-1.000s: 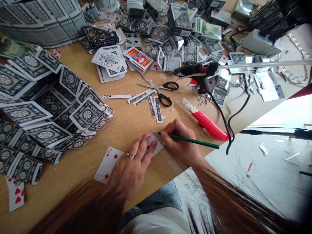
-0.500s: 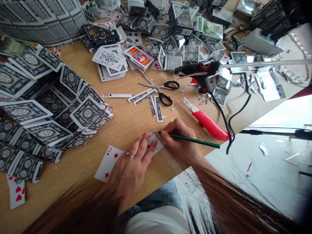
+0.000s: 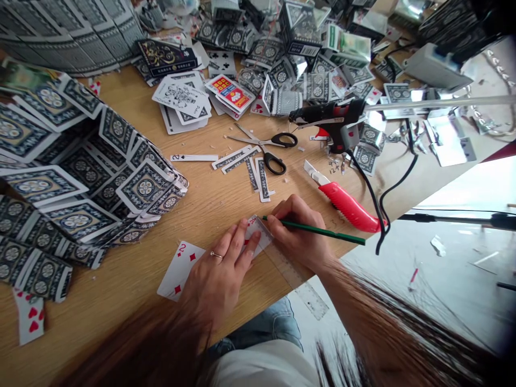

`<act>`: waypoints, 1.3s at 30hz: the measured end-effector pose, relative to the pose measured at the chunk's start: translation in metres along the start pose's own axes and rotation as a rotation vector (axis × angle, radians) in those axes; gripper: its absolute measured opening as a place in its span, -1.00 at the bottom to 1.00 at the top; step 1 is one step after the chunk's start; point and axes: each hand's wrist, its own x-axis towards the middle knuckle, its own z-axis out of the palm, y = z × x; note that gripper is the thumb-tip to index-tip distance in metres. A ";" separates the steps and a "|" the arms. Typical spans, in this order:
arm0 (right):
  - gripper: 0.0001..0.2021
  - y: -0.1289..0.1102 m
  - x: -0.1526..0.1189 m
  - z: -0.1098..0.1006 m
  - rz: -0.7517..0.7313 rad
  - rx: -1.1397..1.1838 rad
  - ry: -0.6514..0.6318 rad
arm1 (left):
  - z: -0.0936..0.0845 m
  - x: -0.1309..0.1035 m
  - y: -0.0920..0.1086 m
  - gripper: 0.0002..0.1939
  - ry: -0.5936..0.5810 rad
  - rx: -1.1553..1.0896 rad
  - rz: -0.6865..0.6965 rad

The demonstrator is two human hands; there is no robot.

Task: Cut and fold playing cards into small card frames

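Two hands meet over a playing card [image 3: 255, 232] near the front edge of the wooden table [image 3: 121, 279]. The card lies under the left hand [image 3: 220, 271], whose fingers [image 3: 242, 244] are spread flat, pressing the card and the clear ruler [image 3: 290, 271] that crosses it toward 4 o'clock, past the table edge. The right hand [image 3: 300, 231], at 3 o'clock of the card, has its fingers closed around a green pencil [image 3: 318, 231]; the tip seems to touch the card at the ruler's edge, though it is small in view. A two of diamonds [image 3: 179, 266] lies just beside the left hand at 9 o'clock. A red utility knife [image 3: 342, 201] and scissors [image 3: 270, 150] lie toward 12 o'clock.
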 end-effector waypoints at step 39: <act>-0.80 0.001 0.000 -0.001 0.006 -0.045 0.001 | 0.004 -0.002 -0.001 -0.56 0.036 0.027 0.031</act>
